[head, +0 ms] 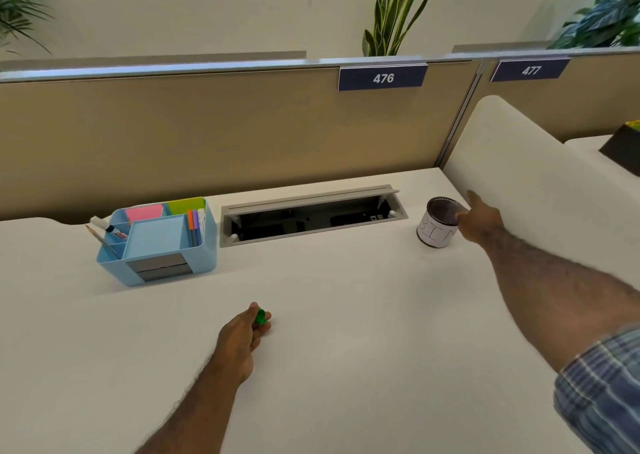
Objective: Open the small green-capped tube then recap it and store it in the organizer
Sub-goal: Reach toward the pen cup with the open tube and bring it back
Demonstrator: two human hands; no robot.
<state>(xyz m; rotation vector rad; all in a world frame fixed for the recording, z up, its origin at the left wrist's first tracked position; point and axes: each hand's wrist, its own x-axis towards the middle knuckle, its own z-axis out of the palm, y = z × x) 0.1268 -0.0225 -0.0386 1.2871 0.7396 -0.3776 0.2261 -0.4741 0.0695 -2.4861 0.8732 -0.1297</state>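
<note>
My left hand (242, 336) rests low on the white desk, its fingers closed around a small green object (261, 317) that looks like the tube's green cap; the tube body is hidden in the hand. The light blue organizer (207, 246) stands at the back left, with sticky notes, markers, a pencil and a glue stick in its compartments. My right hand (479, 220) reaches far right and touches the rim of a mesh cup (434, 232) labelled "BIN", with the forefinger stretched out. Whether it holds anything I cannot tell.
An open cable hatch (311, 216) is sunk into the desk between organizer and cup. A tan partition (207, 135) closes the back, a white divider (519, 163) the right side. Bare desk (346, 315) lies between my arms.
</note>
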